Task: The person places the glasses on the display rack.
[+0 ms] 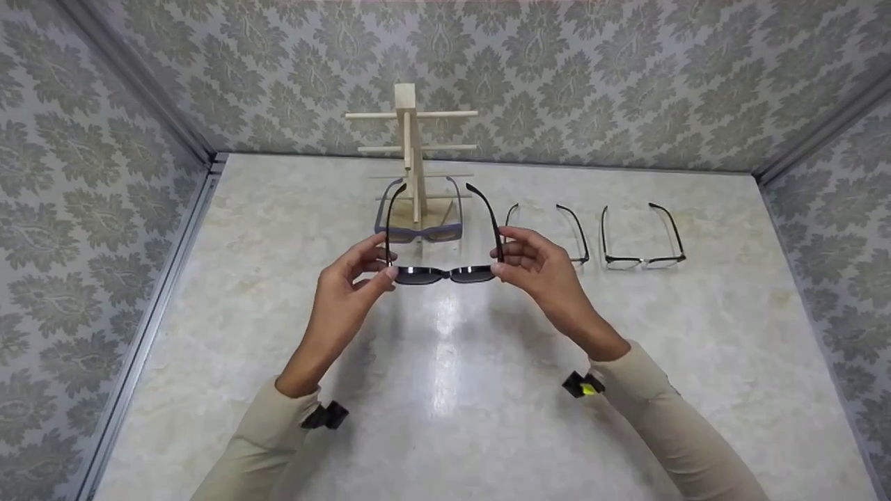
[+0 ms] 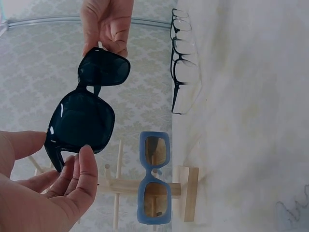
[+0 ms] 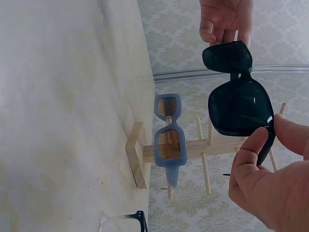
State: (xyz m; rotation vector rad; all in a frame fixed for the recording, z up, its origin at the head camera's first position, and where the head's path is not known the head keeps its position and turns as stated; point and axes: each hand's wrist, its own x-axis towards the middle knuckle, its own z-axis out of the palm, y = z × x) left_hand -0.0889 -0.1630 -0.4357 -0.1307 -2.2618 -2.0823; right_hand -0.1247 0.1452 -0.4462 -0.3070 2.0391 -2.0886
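Observation:
Black sunglasses (image 1: 473,274) with dark lenses are held above the table, temples unfolded and pointing toward the back. My left hand (image 1: 350,285) pinches them by the left hinge corner, between thumb and fingers. At the opposite corner my right hand (image 1: 546,277) pinches the frame in the same manner. Just beyond them stands a wooden display rack (image 1: 405,97) with several pegs. Blue-framed sunglasses (image 2: 154,176) with brown lenses hang on its low pegs, as both wrist views show.
Two pairs of dark-rimmed clear glasses lie right of the rack: one pair (image 1: 583,240) is partly hidden by my right hand, the other pair (image 1: 681,236) lies farther right. Patterned walls (image 1: 529,76) enclose the marbled table (image 1: 445,445) at the back and sides.

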